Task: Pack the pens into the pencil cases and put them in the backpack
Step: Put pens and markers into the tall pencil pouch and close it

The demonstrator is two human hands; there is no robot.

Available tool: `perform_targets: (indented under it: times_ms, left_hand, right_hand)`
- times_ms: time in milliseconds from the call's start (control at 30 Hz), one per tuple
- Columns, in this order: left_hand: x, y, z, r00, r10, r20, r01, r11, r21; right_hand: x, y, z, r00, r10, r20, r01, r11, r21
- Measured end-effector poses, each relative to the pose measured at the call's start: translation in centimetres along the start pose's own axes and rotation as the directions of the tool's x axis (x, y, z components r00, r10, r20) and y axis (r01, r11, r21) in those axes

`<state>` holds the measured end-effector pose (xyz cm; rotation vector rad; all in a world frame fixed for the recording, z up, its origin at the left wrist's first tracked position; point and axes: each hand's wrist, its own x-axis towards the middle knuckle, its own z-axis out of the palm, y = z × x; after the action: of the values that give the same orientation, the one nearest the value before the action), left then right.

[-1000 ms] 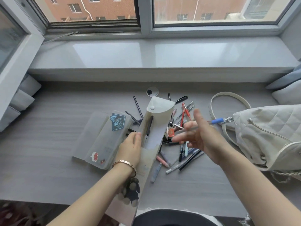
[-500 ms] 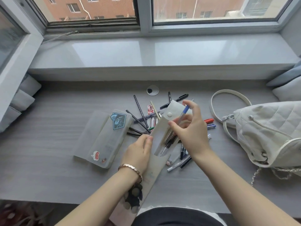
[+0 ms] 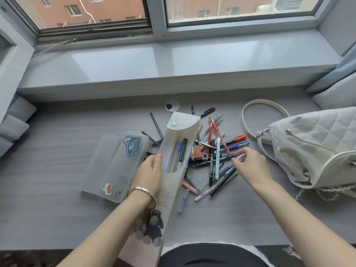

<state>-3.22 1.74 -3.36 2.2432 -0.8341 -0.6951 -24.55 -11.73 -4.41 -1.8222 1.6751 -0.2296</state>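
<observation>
Between the fingers of our two hands stands the tall translucent white pencil case (image 3: 180, 151), its snap flap open; our left hand (image 3: 149, 172) wraps around its left edge, thumb pressed to the front, holding it tilted up off the grey wood-grain surface (image 3: 57, 170). Inside the case we can see only a couple of pens: a blue-capped one (image 3: 178, 151) and a black one (image 3: 183, 151) side by side. So we judge the packing barely begun.

Just beyond the fingers of our right hand (image 3: 250, 166) lies the loose heap of pens (image 3: 213, 151), red, blue, black and pastel, scattered flat on the surface. Those fingers are drawn together over the heap's near edge, seemingly pinching a pale pen, but motion blur keeps us from telling for certain.

Left of our left-hand fingers lies a flat frosted plastic pencil case with stickers (image 3: 117, 166), closed and apparently unfilled. Well right of our right-hand fingers sits the white quilted backpack (image 3: 312, 147), on its side, neither case in it yet. Most of the heap, the second case and the backpack step all remain.
</observation>
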Motion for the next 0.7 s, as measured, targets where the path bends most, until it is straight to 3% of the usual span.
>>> perform_targets:
  times_ms: [100, 200, 400, 533, 700]
  left_hand:
    - [0.1, -0.2, -0.2, 1.000, 0.001, -0.031, 0.000, 1.000, 0.021]
    - [0.1, -0.3, -0.2, 1.000, 0.010, -0.027, -0.010, 1.000, 0.015]
    - [-0.5, -1.0, -0.4, 1.000, 0.009, -0.017, -0.009, 1.000, 0.017]
    - [-0.8, -1.5, -0.3, 1.000, -0.006, -0.024, 0.007, 0.999, 0.038]
    - [-1.0, -2.1, -0.2, 1.000, -0.017, -0.018, 0.018, 0.999, 0.049]
  right_hand:
    - [0.6, 1.4, 1.1, 0.983, 0.131, 0.127, -0.111, 0.982, -0.153]
    - [1.3, 1.2, 2.6, 0.973, 0.204, 0.110, -0.185, 0.969, -0.163]
    - [2.2, 0.5, 3.9, 0.955, 0.292, 0.049, -0.294, 0.955, 0.040]
    - [2.1, 0.7, 4.2, 0.963, 0.270, 0.016, -0.264, 0.928, 0.261]
    - [1.0, 2.0, 3.8, 0.968, 0.251, 0.021, -0.241, 0.896, 0.373]
